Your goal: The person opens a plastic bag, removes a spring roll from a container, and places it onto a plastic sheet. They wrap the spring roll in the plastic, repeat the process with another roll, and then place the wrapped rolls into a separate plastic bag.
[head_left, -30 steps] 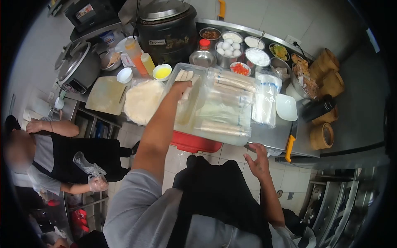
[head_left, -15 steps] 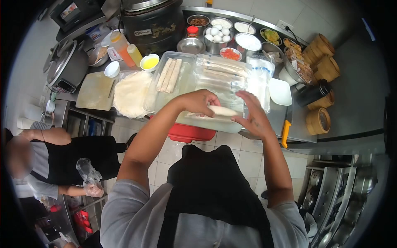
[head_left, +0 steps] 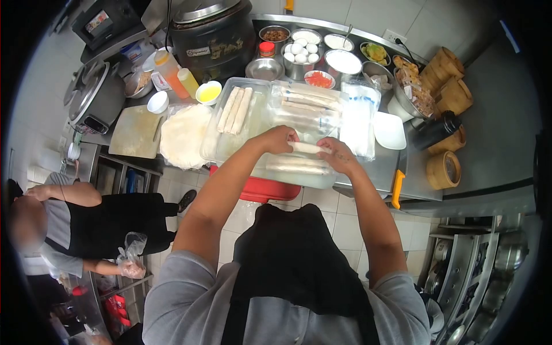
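A pale dough roll is held level between my two hands, above the right part of the worktop. My left hand is closed on its left end and my right hand on its right end. Just below lie more pale rolls side by side. Beyond my hands are rolls under clear plastic. To the left a clear tray holds several rolls set close together.
Flattened dough and a cutting board are at the left. Bowls, a pot of eggs and a black cooker stand behind. A white dish and bamboo steamers are at the right. Another person stands at the left.
Both hands have closed on the roll's ends, my right hand's raised fingers having come down. The roll has moved slightly away from me, and the rolls below it show more.
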